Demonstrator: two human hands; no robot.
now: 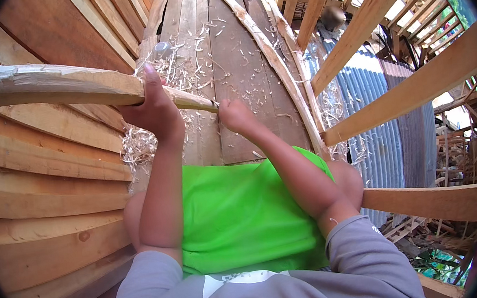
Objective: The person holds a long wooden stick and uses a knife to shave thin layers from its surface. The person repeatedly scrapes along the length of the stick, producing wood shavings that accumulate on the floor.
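A long, pale wooden pole (pixel 69 85) with its bark shaved off comes in from the left, level across the space before me. My left hand (pixel 155 102) is wrapped around it, the thumb lying along the top. Beyond that hand the pole runs on to a thinner end close to my right hand (pixel 237 116). The right hand is closed; whether it grips the pole's tip or a small tool cannot be made out. Curled wood shavings (pixel 139 145) lie on the plank floor (pixel 243 140) below and around the pole.
A stripped pole (pixel 266 50) lies lengthwise on the floor at right, beside a slatted wooden railing (pixel 390 101). Corrugated metal sheets (pixel 373 129) show beyond it. A board wall (pixel 45 192) stands close on my left. A small clear cup (pixel 162 50) sits among shavings.
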